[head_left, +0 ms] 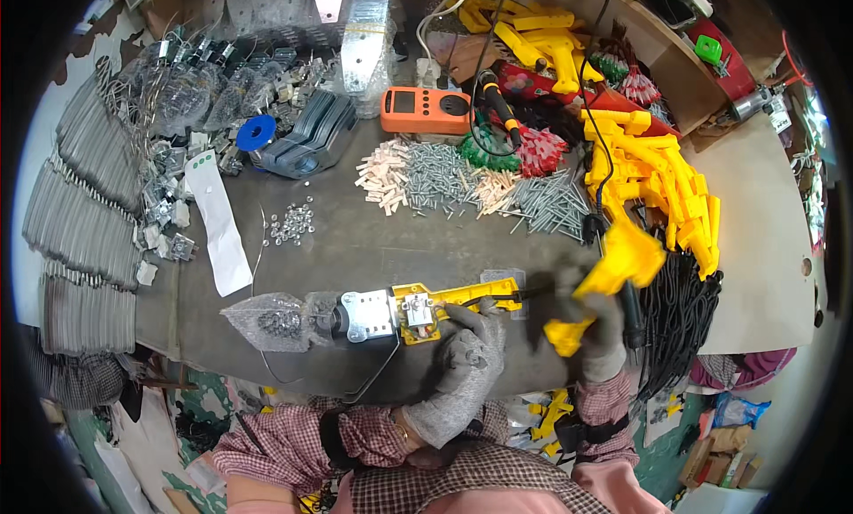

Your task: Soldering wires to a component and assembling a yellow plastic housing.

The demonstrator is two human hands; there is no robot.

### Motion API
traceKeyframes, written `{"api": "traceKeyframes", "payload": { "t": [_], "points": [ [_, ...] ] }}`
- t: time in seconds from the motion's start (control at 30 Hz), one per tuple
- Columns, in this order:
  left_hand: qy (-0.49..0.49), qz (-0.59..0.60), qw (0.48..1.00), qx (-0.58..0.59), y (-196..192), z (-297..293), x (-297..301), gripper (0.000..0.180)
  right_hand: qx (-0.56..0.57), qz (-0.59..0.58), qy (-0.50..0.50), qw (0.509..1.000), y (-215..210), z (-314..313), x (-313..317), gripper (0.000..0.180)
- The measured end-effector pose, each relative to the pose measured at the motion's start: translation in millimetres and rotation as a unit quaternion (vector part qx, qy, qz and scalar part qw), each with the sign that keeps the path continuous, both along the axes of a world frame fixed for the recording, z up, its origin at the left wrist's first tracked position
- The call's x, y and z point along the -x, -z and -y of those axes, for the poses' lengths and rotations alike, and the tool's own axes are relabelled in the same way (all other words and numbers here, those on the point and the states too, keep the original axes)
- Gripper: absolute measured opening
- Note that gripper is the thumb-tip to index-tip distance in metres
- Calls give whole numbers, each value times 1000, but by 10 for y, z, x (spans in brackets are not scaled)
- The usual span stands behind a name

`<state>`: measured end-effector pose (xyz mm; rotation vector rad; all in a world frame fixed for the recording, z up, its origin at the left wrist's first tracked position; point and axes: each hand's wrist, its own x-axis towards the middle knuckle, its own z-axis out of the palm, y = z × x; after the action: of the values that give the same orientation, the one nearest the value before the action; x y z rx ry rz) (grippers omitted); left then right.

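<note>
My left hand (469,361), in a grey glove, has its fingers closed on the near side of a yellow handle shell (462,295) lying on the table. A small metal-and-white switch block (418,311) sits in the shell's wider end, and a black cable runs along its grip. Joined at its left is a silver metal bracket (366,316), followed by a black collar and a clear plastic-wrapped end (271,322). To the right, my gloved right hand (604,332) grips a yellow plastic shell piece (624,258), raised above the table and blurred by motion.
Screws (440,176) and pale small parts (384,175) lie in heaps behind, near an orange meter (425,111). Yellow shells (657,172) and black cables (680,323) pile at right. A screwdriver (499,105) hangs on a cord. Metal plates (84,221) line the left.
</note>
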<state>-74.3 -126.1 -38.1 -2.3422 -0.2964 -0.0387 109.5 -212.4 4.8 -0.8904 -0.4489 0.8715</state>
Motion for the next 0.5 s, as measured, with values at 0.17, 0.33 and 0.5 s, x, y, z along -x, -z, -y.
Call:
{"api": "traceKeyframes", "payload": {
  "t": [0.17,0.33,0.5],
  "points": [
    [-16,8,999,44,231,117,21,34,272,376,-93,881,13,-345,221,41],
    [-21,-10,991,131,411,230,54,22,234,666,-287,647,-51,-890,262,61],
    [-5,10,995,99,457,239,33,19,283,624,-329,650,-77,-1076,325,64]
  ]
}}
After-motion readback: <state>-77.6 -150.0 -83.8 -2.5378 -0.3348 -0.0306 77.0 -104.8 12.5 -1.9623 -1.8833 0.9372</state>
